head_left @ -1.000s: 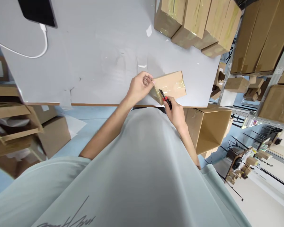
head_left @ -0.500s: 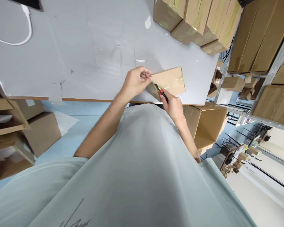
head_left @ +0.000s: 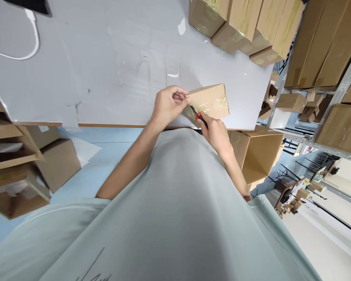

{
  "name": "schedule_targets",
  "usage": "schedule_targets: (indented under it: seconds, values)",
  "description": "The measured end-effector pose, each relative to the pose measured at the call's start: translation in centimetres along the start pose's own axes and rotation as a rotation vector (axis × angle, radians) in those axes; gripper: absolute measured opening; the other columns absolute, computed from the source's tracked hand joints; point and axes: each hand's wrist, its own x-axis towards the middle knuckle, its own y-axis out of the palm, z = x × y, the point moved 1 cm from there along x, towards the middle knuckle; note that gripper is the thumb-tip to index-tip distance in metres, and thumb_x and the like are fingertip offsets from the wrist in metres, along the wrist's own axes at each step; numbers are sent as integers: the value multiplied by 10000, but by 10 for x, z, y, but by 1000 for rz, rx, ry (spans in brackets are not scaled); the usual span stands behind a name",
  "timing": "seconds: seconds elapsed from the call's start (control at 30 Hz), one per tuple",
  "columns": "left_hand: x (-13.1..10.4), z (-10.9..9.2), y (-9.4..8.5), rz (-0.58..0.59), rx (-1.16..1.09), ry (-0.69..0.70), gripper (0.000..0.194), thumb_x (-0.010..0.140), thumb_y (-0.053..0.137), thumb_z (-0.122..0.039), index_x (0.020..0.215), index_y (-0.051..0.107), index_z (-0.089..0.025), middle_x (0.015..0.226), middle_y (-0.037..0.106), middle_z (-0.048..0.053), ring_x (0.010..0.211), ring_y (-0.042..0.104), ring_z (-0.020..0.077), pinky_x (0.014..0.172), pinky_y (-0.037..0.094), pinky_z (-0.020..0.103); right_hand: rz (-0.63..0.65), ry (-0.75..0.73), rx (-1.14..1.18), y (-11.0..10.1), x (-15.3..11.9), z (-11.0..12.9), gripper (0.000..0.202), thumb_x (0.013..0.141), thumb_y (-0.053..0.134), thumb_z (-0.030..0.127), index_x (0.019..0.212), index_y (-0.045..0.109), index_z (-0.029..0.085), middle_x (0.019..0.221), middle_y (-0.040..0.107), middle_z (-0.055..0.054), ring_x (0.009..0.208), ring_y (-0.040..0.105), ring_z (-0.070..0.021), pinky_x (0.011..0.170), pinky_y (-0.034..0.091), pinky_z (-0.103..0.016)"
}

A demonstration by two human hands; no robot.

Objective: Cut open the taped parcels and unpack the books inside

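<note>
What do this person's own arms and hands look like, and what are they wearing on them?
The left hand and right hand are ordinary human hands, with no gloves or watch visible. The loose shirt is pale grey-green; its wide sleeves leave the forearms bare. A dark, handwriting-like marking shows low on the shirt.

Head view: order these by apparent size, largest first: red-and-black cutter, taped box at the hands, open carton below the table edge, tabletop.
1. Tabletop
2. Open carton
3. Taped box
4. Red-and-black cutter, partly hidden by the right hand
</note>
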Motion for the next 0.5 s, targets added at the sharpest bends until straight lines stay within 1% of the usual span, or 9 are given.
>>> schedule_targets:
  seconds: [0.2, 0.33, 0.43, 0.5]
  values:
    - [2, -2, -4, 20, -17, -44, 177, 875, 857, -301, 1036, 833, -230, 930, 814, 18, 894, 802, 194, 880, 704, 335, -7, -16, 14, 0, -2, -1, 427, 1228, 440, 326, 1562, 689, 237, 1287, 880, -130, 1119, 834, -333, 926, 571, -361]
    - [4, -7, -4, 31, -14, -77, 137, 877, 861, -254, 1009, 827, -241, 924, 802, 17, 894, 791, 193, 903, 698, 338, 8, -4, 48, 0, 4, 0, 404, 1231, 445, 337, 1522, 706, 233, 1224, 885, -124, 1087, 834, -328, 915, 564, -355]
    - [4, -13, -5, 26, -17, -89, 132, 858, 856, -241, 988, 832, -237, 918, 805, 17, 889, 780, 193, 884, 694, 333, 31, 10, 77, 4, 9, 5, 410, 1239, 437, 346, 1529, 698, 219, 1216, 882, -129, 1087, 832, -329, 930, 565, -361]
    - [2, -17, -4, 20, -14, -103, 129, 844, 855, -241, 971, 835, -227, 902, 801, 17, 876, 772, 194, 866, 692, 330, 48, 48, 69, 9, 9, 8, 422, 1240, 438, 344, 1563, 676, 214, 1234, 877, -139, 1095, 831, -334, 939, 571, -370]
